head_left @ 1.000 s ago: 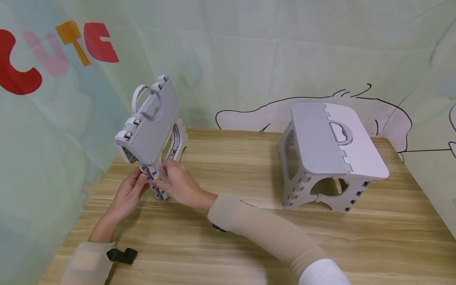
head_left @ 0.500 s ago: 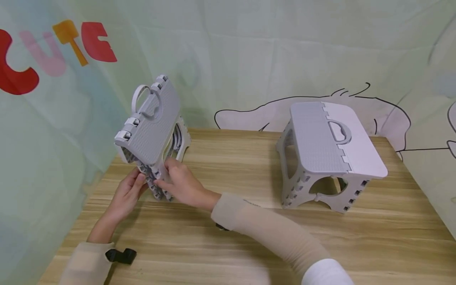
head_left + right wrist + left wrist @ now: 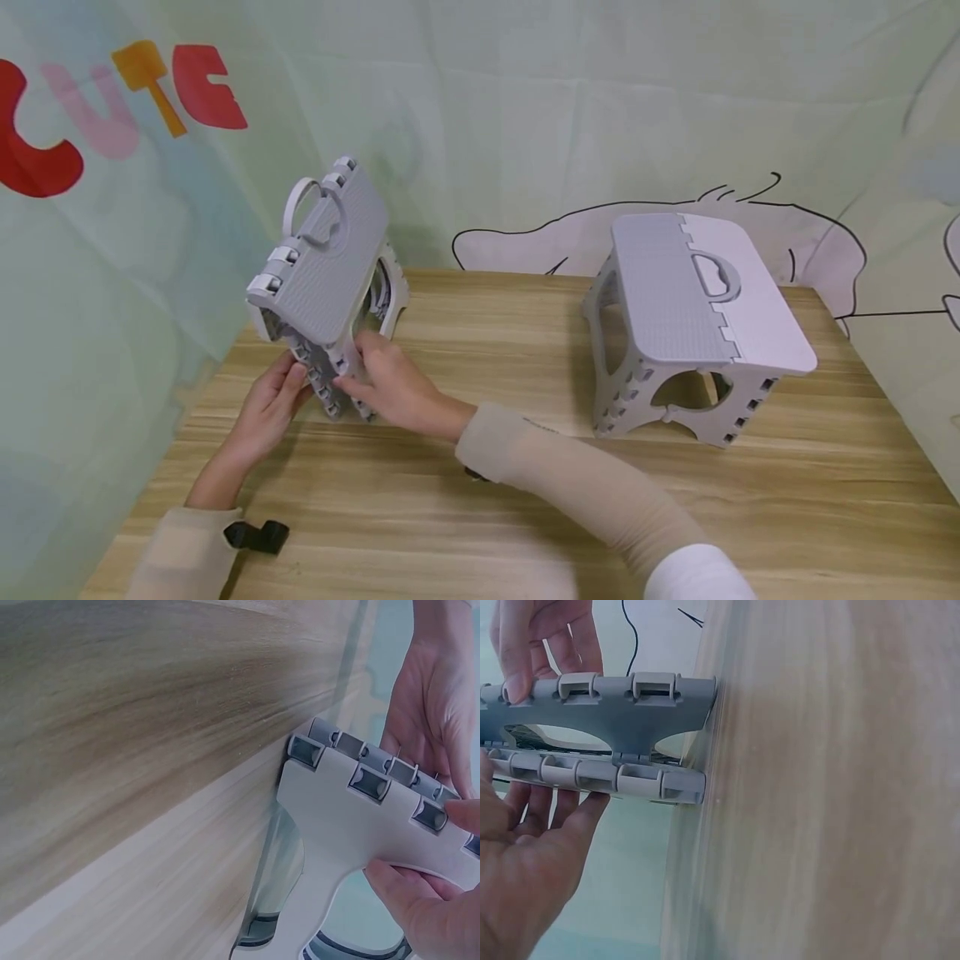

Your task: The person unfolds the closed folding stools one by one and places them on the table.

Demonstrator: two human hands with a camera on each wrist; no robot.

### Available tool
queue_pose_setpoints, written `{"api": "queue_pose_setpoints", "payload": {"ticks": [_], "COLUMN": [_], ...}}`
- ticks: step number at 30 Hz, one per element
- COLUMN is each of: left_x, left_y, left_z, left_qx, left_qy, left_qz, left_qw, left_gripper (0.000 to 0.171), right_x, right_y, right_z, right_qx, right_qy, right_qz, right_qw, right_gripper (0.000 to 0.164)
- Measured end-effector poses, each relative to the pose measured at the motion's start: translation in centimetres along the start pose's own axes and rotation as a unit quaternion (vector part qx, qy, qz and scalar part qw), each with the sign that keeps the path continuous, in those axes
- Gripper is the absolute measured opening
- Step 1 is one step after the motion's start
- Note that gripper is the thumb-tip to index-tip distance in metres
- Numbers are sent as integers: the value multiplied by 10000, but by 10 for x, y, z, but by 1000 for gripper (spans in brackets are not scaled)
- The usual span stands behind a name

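Observation:
A grey folding stool [image 3: 330, 271] stands partly unfolded at the left of the table, its top folded into a peak with the handle loops upward. My left hand [image 3: 268, 410] grips the near edge of its left leg panel, fingers behind the panel in the left wrist view. On the right leg panel [image 3: 330, 810], my right hand [image 3: 397, 390] holds on with the thumb at the hinged edge and fingers curled through the leg opening. A gap shows between the two panels, joined by a folding end piece [image 3: 615, 712]. Some fingertips are hidden behind the plastic.
A second folding stool [image 3: 667, 292], fully unfolded with a flat grey and white top, stands on the right of the wooden table [image 3: 480, 517]. Printed cloth [image 3: 510, 133] hangs close behind the table and along its left side.
The right leg panel has swung rightward with my right hand, widening the gap between the legs. The stool's top has shifted slightly right. My left hand stays nearly in place.

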State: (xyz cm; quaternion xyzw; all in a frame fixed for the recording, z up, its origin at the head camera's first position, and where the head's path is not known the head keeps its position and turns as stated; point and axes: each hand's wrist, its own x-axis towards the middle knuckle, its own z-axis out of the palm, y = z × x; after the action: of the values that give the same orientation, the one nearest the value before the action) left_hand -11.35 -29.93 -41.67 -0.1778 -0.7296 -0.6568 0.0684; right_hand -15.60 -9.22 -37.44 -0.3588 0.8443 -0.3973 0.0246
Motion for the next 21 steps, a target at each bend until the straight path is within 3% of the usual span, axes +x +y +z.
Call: {"api": "queue_pose_setpoints", "payload": {"ticks": [21], "left_x": [-1], "left_y": [0], "left_z": [1], "left_qx": [-133], "left_qy": [-14], "left_qz": [22], "left_qw": [9999], "left_gripper": [46], "right_x": [-10], "right_y": [3], "right_z": [-18], "right_qx": [-175], "right_qy": [-300], "right_qz": [72], "right_qw": [9994], "right_gripper": [33]}}
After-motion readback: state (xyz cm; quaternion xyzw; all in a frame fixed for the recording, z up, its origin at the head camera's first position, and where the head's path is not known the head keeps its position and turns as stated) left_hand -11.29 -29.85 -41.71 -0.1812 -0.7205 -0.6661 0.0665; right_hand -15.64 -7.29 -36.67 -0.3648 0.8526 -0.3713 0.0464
